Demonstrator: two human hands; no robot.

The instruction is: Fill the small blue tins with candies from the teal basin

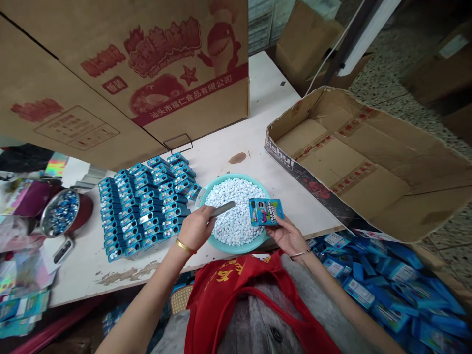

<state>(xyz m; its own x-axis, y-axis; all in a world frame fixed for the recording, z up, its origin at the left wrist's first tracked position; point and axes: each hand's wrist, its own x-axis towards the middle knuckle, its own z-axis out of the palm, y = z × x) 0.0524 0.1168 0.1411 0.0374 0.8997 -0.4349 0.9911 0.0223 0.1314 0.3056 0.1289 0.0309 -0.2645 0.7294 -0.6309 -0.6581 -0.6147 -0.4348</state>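
A teal bowl (pixel 216 187) heaped with small white candies (pixel 236 211) sits at the table's near edge. My left hand (pixel 195 228) is closed round the handle of a grey metal scoop (pixel 222 209) lying over the candies. My right hand (pixel 289 236) grips a small blue candy box (pixel 266 211) with colourful print, held just above the bowl's right rim. Left of the bowl lie rows of filled blue boxes (pixel 145 204) set flat on the white table (pixel 236 142).
A big printed carton (pixel 125 69) stands behind the rows. An open empty carton (pixel 368 157) lies on its side at the right. Several loose blue boxes (pixel 387 290) pile below it. A metal bowl (pixel 61 212) of blue pieces sits at the left.
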